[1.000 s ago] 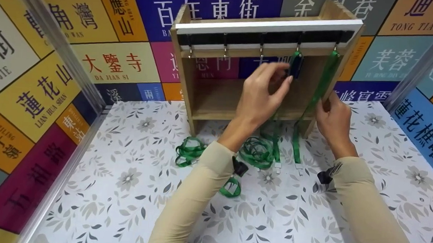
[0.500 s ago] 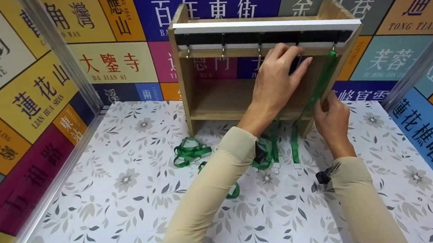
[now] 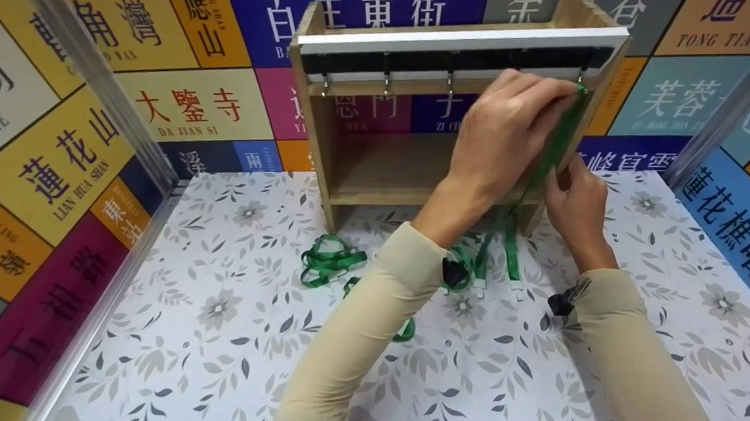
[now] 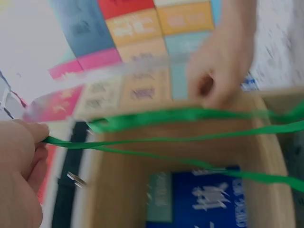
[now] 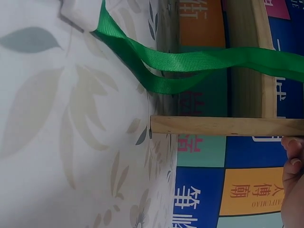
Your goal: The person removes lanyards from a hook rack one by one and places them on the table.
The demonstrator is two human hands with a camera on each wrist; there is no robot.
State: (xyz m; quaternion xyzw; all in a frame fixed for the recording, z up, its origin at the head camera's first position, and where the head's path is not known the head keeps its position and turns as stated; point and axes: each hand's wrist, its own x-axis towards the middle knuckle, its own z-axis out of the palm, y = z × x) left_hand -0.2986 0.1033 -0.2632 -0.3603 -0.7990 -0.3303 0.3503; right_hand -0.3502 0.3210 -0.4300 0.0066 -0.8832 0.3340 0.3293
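My left hand [image 3: 498, 133] is raised in front of the rightmost hook of the wooden rack [image 3: 383, 166]. In the left wrist view its thumb and fingers pinch a green lanyard [image 4: 71, 144], whose two strands trail away to the right. Another green lanyard [image 3: 565, 130] hangs from the rightmost hook [image 3: 581, 77], close to my left fingertips. Lower down, my right hand [image 3: 579, 210] holds the rack's right side panel [image 5: 228, 126] with curled fingers. White clip ends [image 3: 515, 285] of the lanyards lie on the table before the rack.
Bare metal hooks [image 3: 387, 81] line the black strip to the left. A bundled green lanyard [image 3: 328, 259] lies on the floral tablecloth [image 3: 217, 355]; others show partly behind my left forearm. Sign-patterned walls [image 3: 193, 107] stand behind and beside the rack.
My left hand has taken the lanyard off the second hook from the right and carried it right, up to the rightmost hook. The right hand has stayed at the rack's side.
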